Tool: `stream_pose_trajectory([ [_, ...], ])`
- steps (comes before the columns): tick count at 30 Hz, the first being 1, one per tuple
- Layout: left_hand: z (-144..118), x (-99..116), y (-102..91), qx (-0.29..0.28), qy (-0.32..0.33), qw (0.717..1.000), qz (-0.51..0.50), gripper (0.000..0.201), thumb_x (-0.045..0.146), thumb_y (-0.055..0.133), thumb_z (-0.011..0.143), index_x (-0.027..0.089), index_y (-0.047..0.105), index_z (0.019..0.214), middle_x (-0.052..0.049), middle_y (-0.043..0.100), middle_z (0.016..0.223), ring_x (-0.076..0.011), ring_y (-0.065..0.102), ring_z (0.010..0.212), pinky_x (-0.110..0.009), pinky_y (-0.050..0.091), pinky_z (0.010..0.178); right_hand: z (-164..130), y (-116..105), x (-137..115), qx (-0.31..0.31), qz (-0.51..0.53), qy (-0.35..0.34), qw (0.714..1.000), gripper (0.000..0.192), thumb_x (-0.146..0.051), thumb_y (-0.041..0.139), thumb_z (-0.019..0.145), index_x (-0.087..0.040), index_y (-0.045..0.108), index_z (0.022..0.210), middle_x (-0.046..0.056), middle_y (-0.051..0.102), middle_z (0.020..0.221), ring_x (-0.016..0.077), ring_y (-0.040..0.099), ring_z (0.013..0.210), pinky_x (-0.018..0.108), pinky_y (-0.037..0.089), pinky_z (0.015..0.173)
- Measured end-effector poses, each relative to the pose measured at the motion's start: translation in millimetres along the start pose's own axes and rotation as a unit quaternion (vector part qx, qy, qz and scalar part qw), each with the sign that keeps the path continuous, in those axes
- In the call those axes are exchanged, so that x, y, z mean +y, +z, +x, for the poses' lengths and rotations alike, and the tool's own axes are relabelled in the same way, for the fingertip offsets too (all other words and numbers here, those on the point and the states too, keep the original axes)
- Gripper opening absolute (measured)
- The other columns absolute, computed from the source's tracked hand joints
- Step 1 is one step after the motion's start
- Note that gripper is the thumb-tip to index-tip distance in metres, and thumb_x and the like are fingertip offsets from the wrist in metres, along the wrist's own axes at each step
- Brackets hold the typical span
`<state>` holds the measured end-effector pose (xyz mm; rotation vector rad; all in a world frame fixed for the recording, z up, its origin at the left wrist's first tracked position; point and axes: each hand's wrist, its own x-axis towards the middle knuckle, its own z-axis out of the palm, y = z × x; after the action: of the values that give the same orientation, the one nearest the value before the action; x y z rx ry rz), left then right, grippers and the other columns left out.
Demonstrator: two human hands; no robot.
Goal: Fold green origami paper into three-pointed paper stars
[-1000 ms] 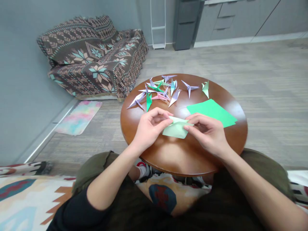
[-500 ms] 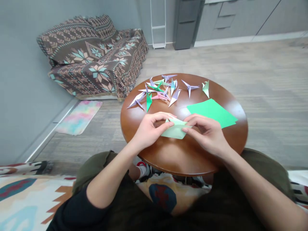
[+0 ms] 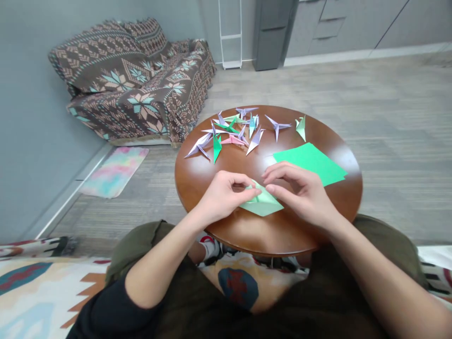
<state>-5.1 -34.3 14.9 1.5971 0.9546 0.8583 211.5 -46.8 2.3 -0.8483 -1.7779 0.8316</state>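
A pale green sheet of origami paper (image 3: 264, 205), partly folded with a raised flap, is just above the near middle of the table. My left hand (image 3: 226, 195) pinches its left part between thumb and fingers. At the paper's upper right, my right hand (image 3: 298, 188) hovers with thumb and fingertips slightly apart and nothing visible between them. Whether a right fingertip touches the paper's top edge I cannot make out. Beyond my right hand lies a small stack of bright green paper (image 3: 314, 162).
Folded paper cranes in purple, green and pink, such as a white-purple crane (image 3: 254, 141) and a light green crane (image 3: 301, 128), cover the far side of the round brown table (image 3: 190, 174). A sofa (image 3: 141, 89) with a patterned cover stands at the far left.
My right hand has let go of the paper's right side and moved slightly up and left. The paper now lies lower and more opened out, still in my left hand.
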Motion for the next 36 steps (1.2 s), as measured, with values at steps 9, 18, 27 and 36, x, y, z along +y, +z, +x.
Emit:
stream_pose_trajectory([
  [9,-1.4,-1.6,4.3,-0.034,-0.019,0.999,-0.002,0.015,0.030,0.080,0.083,0.016,0.082,0.080,-0.002,0.075,0.071,-0.0134,0.065,0.062,-0.023,0.048,0.060,0.7,5.0,-1.1,-0.045,0.000,0.003,0.999,0.011,-0.024,0.073,0.096,-0.024,0.070,0.085,0.007,0.075,0.105,0.0232,0.070,0.099,0.038,0.057,0.088],
  [18,0.6,-5.3,5.1,-0.034,-0.019,0.999,0.010,0.013,0.025,0.074,0.082,0.013,0.080,0.081,0.000,0.069,0.067,-0.0107,0.057,0.061,-0.021,0.042,0.057,-2.4,12.0,2.6,-0.027,0.026,0.052,0.998,0.009,-0.025,0.078,0.092,-0.022,0.072,0.086,0.008,0.073,0.108,0.0227,0.069,0.104,0.038,0.057,0.092],
  [27,-0.9,-7.4,3.8,-0.055,-0.024,0.997,0.043,0.021,0.031,0.069,0.086,0.011,0.078,0.083,0.003,0.054,0.060,-0.0087,0.043,0.056,-0.022,0.034,0.054,-5.2,16.8,5.6,-0.019,0.127,0.112,0.985,0.012,-0.028,0.080,0.091,-0.022,0.073,0.083,0.006,0.069,0.109,0.0208,0.070,0.101,0.037,0.060,0.091],
  [36,0.6,-8.0,8.2,-0.030,-0.029,0.999,-0.032,0.026,0.037,0.083,0.082,0.012,0.078,0.087,-0.003,0.069,0.075,-0.0126,0.057,0.066,-0.024,0.046,0.064,-4.8,18.8,5.1,0.042,0.093,0.063,0.993,0.014,-0.025,0.081,0.091,-0.023,0.072,0.079,0.005,0.069,0.100,0.0207,0.068,0.100,0.036,0.059,0.088],
])
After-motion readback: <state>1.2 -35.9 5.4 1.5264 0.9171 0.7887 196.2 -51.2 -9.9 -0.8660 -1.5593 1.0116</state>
